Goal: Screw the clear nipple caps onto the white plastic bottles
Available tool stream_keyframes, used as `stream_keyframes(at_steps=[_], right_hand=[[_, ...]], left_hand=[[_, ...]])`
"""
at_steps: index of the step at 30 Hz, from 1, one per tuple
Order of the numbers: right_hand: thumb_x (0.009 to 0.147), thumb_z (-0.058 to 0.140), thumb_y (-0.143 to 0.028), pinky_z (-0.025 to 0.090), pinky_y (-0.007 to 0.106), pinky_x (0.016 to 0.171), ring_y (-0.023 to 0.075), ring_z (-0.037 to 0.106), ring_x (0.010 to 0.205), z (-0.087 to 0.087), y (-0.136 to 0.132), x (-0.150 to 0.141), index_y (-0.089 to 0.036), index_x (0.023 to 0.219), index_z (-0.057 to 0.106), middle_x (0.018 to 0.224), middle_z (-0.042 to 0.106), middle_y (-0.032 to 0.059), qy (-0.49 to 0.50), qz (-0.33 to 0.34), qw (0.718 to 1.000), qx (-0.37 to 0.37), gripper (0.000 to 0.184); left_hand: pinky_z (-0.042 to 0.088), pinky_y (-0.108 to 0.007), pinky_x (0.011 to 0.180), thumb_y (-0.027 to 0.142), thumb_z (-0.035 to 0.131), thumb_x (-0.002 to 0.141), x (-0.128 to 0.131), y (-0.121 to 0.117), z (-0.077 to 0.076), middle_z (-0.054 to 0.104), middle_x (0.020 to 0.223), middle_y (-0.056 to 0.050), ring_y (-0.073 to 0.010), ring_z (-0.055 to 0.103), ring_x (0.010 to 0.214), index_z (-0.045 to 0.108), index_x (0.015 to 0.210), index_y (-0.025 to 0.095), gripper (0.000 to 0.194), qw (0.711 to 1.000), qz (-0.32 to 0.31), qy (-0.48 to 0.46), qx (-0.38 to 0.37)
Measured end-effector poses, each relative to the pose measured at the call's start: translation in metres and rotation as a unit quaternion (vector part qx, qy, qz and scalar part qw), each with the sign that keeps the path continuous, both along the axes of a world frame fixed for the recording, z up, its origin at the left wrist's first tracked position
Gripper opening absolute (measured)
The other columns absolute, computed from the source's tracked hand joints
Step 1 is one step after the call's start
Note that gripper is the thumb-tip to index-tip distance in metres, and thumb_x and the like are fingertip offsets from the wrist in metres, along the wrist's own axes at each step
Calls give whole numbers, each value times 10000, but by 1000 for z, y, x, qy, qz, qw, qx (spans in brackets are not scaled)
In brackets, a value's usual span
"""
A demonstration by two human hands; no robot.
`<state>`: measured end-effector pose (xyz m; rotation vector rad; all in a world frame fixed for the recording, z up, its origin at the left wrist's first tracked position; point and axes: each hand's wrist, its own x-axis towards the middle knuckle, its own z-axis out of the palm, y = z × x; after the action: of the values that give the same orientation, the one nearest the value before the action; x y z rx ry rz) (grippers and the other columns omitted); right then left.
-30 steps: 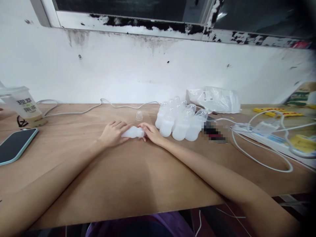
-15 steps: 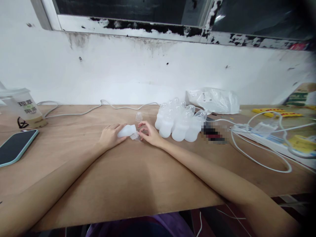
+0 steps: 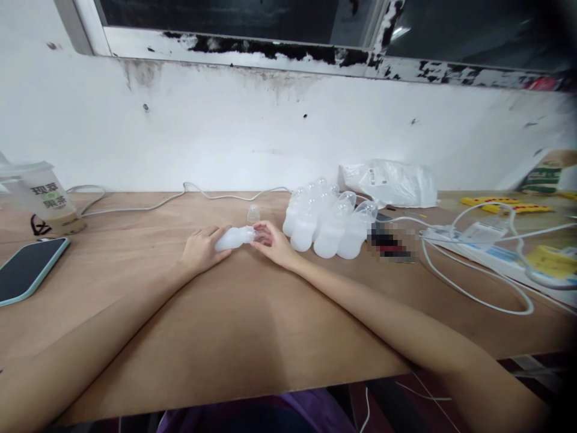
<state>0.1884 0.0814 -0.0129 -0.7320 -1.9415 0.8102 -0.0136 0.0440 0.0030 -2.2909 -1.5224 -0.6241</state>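
My left hand (image 3: 204, 249) is closed around a frosted white plastic bottle (image 3: 229, 239), which lies on its side with its neck to the right. At that neck sits a clear plastic bottle top (image 3: 249, 234), in line with the bottle. The fingers of my right hand (image 3: 274, 243) close around the outer end of this top and partly hide it. Just behind, a clear domed cap (image 3: 253, 213) stands on the table. To the right, several similar white bottles (image 3: 323, 225) with clear domed caps stand close together.
A crumpled white plastic bag (image 3: 390, 183) lies by the wall. A drink cup (image 3: 53, 201) and a phone (image 3: 31, 270) are at the left of the wooden table (image 3: 216, 343). Looped white cables (image 3: 469, 304) and a power strip (image 3: 500, 258) lie at the right.
The clear top, earlier tilted down beside the bottle's mouth, now lines up with the neck. My right fingers have closed in around it; my left hand stays in place.
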Motion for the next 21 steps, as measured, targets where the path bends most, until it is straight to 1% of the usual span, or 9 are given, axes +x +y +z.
stream_keyframes(at_steps=[3,5,8,11,13,15,17,19,21], right_hand=[[725,526,-259,467,246,662,132,531,882,2,-1,2,-213,1022,414,1081,498,61,-1,17,1000,16,321],[732,520,-255,474,258,674,136,533,875,5,-3,3,-216,1054,425,1094,498,59,-13,25,999,28,338],[739,511,-230,475,276,694,157,515,932,9,-7,4,-230,1093,438,1120,497,54,-39,28,997,67,362],[748,491,-191,475,285,706,178,460,1041,13,-11,4,-246,1085,464,1163,476,48,-52,35,991,114,342],[754,479,-170,472,295,728,178,440,1074,14,-13,3,-248,1049,486,1171,471,44,-45,43,989,137,306],[757,471,-157,461,312,770,172,442,1076,14,-14,3,-249,1013,503,1164,475,39,-35,51,987,149,274],[761,471,-161,458,314,785,165,451,1067,14,-14,2,-252,1000,510,1158,478,35,-28,66,986,148,259],[760,484,-186,465,302,766,161,457,1059,13,-14,2,-254,1014,508,1156,481,34,-25,82,987,137,264],[744,522,-233,472,285,732,162,473,1033,13,-13,2,-251,1035,503,1144,491,38,-28,79,989,122,292]], left_hand=[[399,-299,749,458,428,750,-2,0,1,590,1011,-43,-219,550,901,444,1156,230,466,1000,-13,-3,-2],[399,-295,754,473,436,739,-5,2,4,578,1049,-41,-222,548,912,448,1158,236,482,999,-34,-19,-25],[416,-270,724,525,478,691,-10,8,13,584,1058,-19,-209,559,887,462,1150,243,539,985,-85,-72,-129],[432,-244,656,551,532,629,-13,12,29,624,974,6,-191,578,816,496,1119,242,580,949,-99,-120,-275],[429,-237,648,546,532,630,-13,11,40,635,942,24,-184,580,806,527,1079,262,531,926,-89,-126,-345],[424,-236,657,551,477,674,-14,8,49,645,903,28,-177,582,800,581,988,265,437,900,-93,-123,-408],[423,-237,653,557,410,715,-14,6,54,653,850,14,-173,584,782,616,892,244,414,872,-109,-121,-462],[422,-241,656,554,412,717,-16,5,56,651,847,9,-175,581,789,615,887,241,410,866,-117,-117,-472],[420,-244,665,540,462,696,-16,6,54,641,893,18,-177,574,811,582,971,264,408,886,-116,-109,-435]])
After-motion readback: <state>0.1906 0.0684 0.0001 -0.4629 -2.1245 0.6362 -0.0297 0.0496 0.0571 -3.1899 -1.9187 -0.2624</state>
